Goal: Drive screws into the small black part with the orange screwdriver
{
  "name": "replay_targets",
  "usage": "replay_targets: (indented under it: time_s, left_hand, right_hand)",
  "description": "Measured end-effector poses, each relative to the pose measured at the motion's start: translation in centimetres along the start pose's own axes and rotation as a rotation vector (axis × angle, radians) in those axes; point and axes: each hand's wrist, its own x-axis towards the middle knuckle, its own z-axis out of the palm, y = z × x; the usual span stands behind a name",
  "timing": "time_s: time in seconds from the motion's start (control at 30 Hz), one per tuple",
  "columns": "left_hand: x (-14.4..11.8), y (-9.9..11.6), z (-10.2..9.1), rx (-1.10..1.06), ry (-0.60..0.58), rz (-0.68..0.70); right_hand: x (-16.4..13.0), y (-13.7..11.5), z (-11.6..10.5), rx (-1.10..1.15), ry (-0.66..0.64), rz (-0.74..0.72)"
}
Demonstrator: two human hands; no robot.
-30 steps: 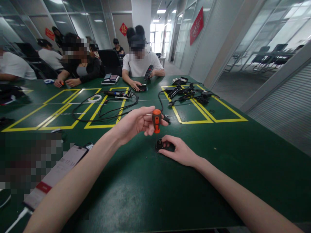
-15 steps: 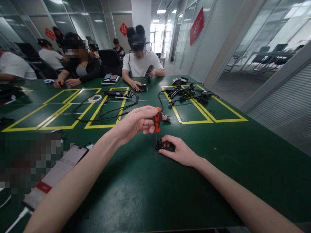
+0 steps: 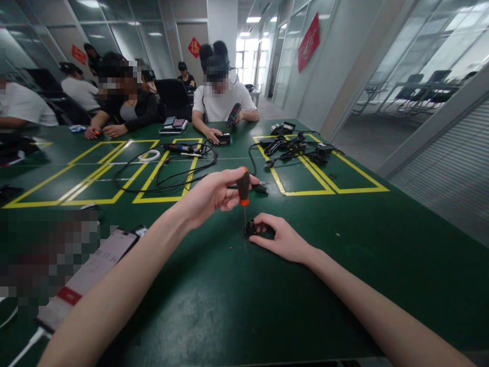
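Note:
My left hand (image 3: 212,194) grips the handle of a small orange and black screwdriver (image 3: 243,188), held upright with its thin shaft pointing down into a small black part (image 3: 250,229) on the green table (image 3: 237,295). My right hand (image 3: 280,237) lies on the table and pinches that black part between thumb and fingers, holding it in place. Both forearms reach in from the bottom of the view.
A phone (image 3: 86,275) with a white cable lies at the near left. Black cables (image 3: 171,171) loop over yellow-taped rectangles in the middle; more black tools and leads (image 3: 296,145) lie at the far right. Several people sit along the far edge.
The screwdriver handle has turned in my left hand's fingers, its black side now facing me instead of the orange. My right hand and the black part have stayed put.

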Motion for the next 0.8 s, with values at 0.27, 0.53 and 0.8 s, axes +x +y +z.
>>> replay_targets:
  time_s: [0.27,0.53,0.8]
  left_hand:
    - [0.0,0.3,0.01,-0.053,-0.062,-0.041]
    - [-0.18,0.22,0.36,-0.018,-0.028,-0.031]
    - [-0.04,0.24,0.27,-0.049,-0.054,-0.036]
  right_hand:
    - [0.07,-0.13,0.03,-0.002,0.002,-0.001]
    - [0.06,-0.27,-0.06,0.002,-0.006,0.015]
    - [0.06,-0.2,-0.03,-0.012,-0.002,0.0]
